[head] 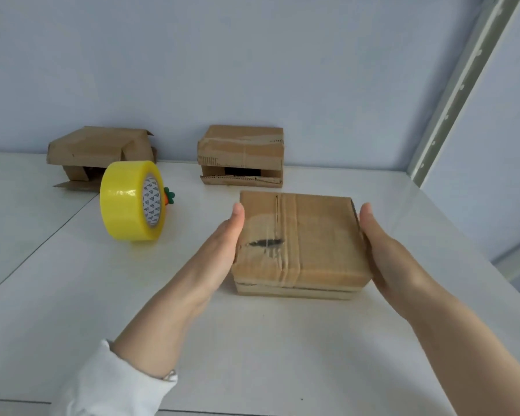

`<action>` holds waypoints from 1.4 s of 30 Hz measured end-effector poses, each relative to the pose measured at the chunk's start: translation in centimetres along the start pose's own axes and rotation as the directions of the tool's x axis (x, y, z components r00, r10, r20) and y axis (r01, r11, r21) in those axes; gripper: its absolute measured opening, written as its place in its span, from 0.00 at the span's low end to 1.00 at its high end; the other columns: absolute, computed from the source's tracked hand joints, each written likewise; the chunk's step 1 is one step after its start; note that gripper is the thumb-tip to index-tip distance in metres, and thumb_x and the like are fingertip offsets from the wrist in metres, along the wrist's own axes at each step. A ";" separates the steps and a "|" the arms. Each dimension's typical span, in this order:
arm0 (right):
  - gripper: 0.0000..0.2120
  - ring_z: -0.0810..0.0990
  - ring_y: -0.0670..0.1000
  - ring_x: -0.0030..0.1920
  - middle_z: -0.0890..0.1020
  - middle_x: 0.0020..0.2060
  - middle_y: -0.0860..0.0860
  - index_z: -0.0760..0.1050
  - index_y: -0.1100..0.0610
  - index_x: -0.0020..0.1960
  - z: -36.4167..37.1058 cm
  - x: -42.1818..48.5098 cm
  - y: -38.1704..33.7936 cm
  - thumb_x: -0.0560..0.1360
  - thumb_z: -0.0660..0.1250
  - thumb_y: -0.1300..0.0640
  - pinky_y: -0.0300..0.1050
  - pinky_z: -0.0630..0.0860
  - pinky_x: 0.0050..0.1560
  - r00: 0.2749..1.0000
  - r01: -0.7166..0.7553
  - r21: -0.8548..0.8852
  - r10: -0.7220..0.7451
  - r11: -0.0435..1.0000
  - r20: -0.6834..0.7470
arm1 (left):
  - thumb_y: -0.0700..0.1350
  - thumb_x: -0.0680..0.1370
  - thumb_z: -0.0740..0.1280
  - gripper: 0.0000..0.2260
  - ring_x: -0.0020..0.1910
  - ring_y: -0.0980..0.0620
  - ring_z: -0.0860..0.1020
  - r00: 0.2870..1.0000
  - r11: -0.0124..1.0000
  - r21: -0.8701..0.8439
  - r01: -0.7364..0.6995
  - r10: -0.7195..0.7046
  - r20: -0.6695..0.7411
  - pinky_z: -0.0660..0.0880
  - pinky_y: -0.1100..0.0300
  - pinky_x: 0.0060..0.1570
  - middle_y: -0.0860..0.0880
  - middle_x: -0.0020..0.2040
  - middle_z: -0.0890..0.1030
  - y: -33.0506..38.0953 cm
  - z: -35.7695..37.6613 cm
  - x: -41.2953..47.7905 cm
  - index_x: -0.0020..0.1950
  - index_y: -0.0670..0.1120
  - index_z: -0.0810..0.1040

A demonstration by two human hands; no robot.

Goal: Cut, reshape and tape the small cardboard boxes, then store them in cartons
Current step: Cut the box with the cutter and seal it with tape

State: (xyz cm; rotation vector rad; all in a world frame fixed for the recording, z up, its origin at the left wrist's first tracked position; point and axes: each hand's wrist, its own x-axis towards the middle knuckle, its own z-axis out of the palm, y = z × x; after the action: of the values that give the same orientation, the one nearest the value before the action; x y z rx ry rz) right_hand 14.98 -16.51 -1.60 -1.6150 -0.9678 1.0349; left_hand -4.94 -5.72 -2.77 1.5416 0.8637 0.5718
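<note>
A small taped cardboard box [309,235] lies flat on the white table [72,280], with clear tape and a dark smear across its top. My left hand [222,244] presses its left side with straight fingers. My right hand [385,250] presses its right side the same way. The box sits between both palms. A yellow tape roll [126,202] stands on edge to the left. Behind the roll, a small orange and green carrot-shaped object [168,197] peeks out, mostly hidden.
Two more small cardboard boxes stand at the back against the wall: one with loose open flaps [99,148] at the left, one with an open front flap [240,151] in the middle. A metal shelf post [460,91] rises at the right.
</note>
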 end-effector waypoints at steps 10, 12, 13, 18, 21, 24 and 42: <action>0.20 0.79 0.38 0.53 0.80 0.53 0.37 0.72 0.37 0.60 2.3 1.7 -0.5 0.77 0.47 0.35 0.39 0.74 0.53 0.995 0.070 0.347 -0.039 0.935 -0.094 | 0.65 0.77 0.50 0.21 0.50 0.53 0.82 0.987 0.921 -0.388 -0.029 -0.035 -0.156 0.77 0.53 0.50 0.52 0.49 0.84 0.5 1.5 2.3 0.48 0.58 0.80; 0.17 0.81 0.43 0.52 0.82 0.51 0.38 0.74 0.35 0.55 2.5 2.1 -0.4 0.75 0.51 0.33 0.43 0.76 0.54 0.993 0.054 0.376 -0.012 0.925 -0.114 | 0.66 0.75 0.56 0.21 0.55 0.48 0.79 0.978 0.887 -0.462 -0.017 -0.081 -0.192 0.75 0.47 0.55 0.48 0.53 0.83 0.1 1.9 2.5 0.52 0.55 0.81; 0.19 0.80 0.45 0.55 0.80 0.55 0.38 0.73 0.35 0.60 2.6 2.3 -0.3 0.74 0.53 0.33 0.47 0.75 0.57 0.992 0.053 0.392 -0.004 0.918 -0.124 | 0.68 0.73 0.59 0.24 0.58 0.47 0.78 0.976 0.872 -0.489 -0.004 -0.103 -0.191 0.74 0.45 0.58 0.48 0.56 0.81 -0.1 2.0 2.7 0.56 0.54 0.80; 0.20 0.78 0.45 0.57 0.78 0.57 0.38 0.71 0.37 0.63 2.2 2.8 0.0 0.74 0.53 0.33 0.47 0.75 0.57 0.994 0.055 0.414 -0.011 0.909 -0.109 | 0.67 0.71 0.61 0.31 0.63 0.47 0.75 0.981 0.865 -0.501 -0.028 -0.071 -0.178 0.71 0.44 0.62 0.48 0.64 0.76 -0.5 1.9 3.1 0.70 0.53 0.69; 0.20 0.80 0.45 0.55 0.79 0.57 0.38 0.74 0.37 0.61 2.4 3.1 0.4 0.73 0.56 0.33 0.49 0.75 0.57 0.994 0.058 0.411 -0.013 0.910 -0.111 | 0.72 0.61 0.67 0.44 0.69 0.46 0.69 0.985 0.877 -0.480 -0.016 -0.069 -0.158 0.65 0.43 0.67 0.49 0.70 0.70 -0.8 1.8 3.3 0.73 0.56 0.64; 0.17 0.79 0.43 0.56 0.78 0.60 0.40 0.72 0.41 0.64 2.1 3.1 0.1 0.77 0.58 0.43 0.43 0.75 0.55 0.997 0.042 0.338 -0.016 0.940 -0.080 | 0.69 0.68 0.64 0.38 0.72 0.48 0.63 0.988 0.919 -0.389 -0.060 -0.001 -0.154 0.58 0.45 0.72 0.51 0.73 0.65 -0.7 1.5 2.9 0.75 0.57 0.58; 0.27 0.35 0.48 0.75 0.40 0.77 0.51 0.37 0.60 0.76 3.4 6.1 -3.8 0.82 0.39 0.49 0.44 0.36 0.73 0.969 0.214 -0.936 -0.180 0.280 0.168 | 0.50 0.83 0.43 0.22 0.75 0.52 0.52 0.983 0.311 0.946 -0.091 0.183 0.034 0.41 0.52 0.74 0.51 0.76 0.56 3.9 2.5 6.6 0.77 0.48 0.49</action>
State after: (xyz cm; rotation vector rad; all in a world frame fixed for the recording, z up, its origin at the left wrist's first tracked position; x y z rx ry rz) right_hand 13.32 -8.94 0.32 -2.3094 -2.0042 0.1743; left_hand 1.70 -2.04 -0.10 2.7414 1.2447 0.1819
